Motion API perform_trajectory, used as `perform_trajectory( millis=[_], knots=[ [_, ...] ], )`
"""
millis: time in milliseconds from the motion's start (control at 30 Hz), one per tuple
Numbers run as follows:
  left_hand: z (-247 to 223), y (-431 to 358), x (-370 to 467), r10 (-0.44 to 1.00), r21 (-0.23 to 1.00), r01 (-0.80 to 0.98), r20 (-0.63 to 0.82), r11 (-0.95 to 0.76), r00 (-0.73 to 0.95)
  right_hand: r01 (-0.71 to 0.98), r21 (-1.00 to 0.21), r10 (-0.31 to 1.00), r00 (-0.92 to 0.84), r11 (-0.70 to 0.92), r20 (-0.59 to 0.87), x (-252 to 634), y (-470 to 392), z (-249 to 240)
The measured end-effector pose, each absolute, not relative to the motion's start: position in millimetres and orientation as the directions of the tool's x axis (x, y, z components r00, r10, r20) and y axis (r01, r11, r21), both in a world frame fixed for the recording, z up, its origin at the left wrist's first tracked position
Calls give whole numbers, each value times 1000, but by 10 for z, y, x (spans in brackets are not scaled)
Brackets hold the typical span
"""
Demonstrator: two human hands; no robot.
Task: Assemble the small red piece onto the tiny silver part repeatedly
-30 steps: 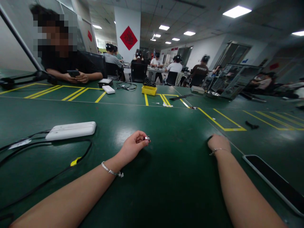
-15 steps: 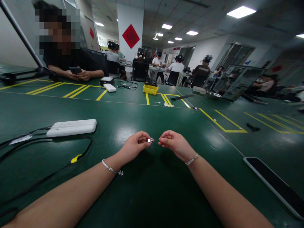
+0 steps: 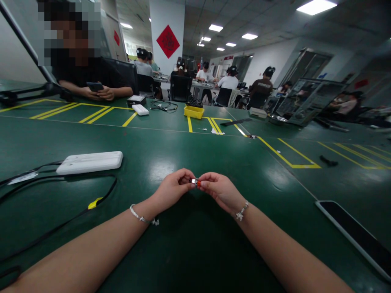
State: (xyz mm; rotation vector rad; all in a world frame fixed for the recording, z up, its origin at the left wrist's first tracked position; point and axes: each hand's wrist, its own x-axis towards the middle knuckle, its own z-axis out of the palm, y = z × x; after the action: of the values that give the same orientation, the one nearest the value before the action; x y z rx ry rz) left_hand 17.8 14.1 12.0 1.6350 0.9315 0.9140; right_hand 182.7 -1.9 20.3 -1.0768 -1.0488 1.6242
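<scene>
Just above the green table, my left hand [image 3: 172,188] pinches a small shiny metal piece [image 3: 193,181] between thumb and fingers. From the other side my right hand [image 3: 221,190] holds a small orange-red piece [image 3: 199,184] at its fingertips. The two pieces meet or nearly meet between the hands; whether they are joined cannot be made out. Each wrist wears a silvery bracelet.
A white power bank [image 3: 90,162] with black cables [image 3: 70,219] lies at the left. At the right is a phone [image 3: 354,236]. Farther back stand a yellow tray [image 3: 194,112] and a metal frame [image 3: 314,99]. Across the table a person [image 3: 88,77] holds a phone.
My right hand has moved left, closing the gap to my left hand. The orange-red piece at its fingertips now shows clearly beside the metal piece. The view has shifted slightly.
</scene>
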Motion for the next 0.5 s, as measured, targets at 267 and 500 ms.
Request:
perform_trajectory(
  millis=[267,500],
  knots=[
    [150,108,177,913,921,271,169,-281,371,-245,-939,960,-202,-240,-193,1795,-34,199],
    [118,122,178,911,918,263,189,-296,367,-262,-935,966,-161,-238,-201,1771,-31,195]
  ],
)
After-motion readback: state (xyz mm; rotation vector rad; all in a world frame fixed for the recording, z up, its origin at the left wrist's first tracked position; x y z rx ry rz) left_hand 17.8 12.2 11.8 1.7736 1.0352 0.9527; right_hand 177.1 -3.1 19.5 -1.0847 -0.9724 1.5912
